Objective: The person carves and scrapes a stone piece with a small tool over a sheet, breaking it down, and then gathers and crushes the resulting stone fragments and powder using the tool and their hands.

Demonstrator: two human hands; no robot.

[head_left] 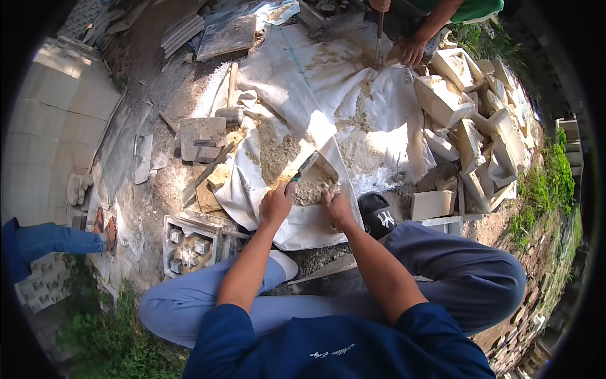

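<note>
My left hand (276,205) is closed around the green handle of a flat-bladed metal tool (307,165), its blade pointing up and to the right. Beneath the blade, a heap of damp, crumbly sand mix (308,193) lies on a white sack sheet (303,227). At the right side of that heap is my right hand (336,207), fingers curled down against the mix. What those fingers grip, if anything, is hidden. More sandy mix (278,155) is spread just beyond, on the same sheet.
A patterned mould (192,245), a mallet (231,114) and a plastering float (202,139) lie to my left. Cream cast blocks (483,126) are piled at right. A black cap (376,215) is by my knee. Across the sheet, a co-worker's hand (413,50) shows; a person's leg (63,243) stands left.
</note>
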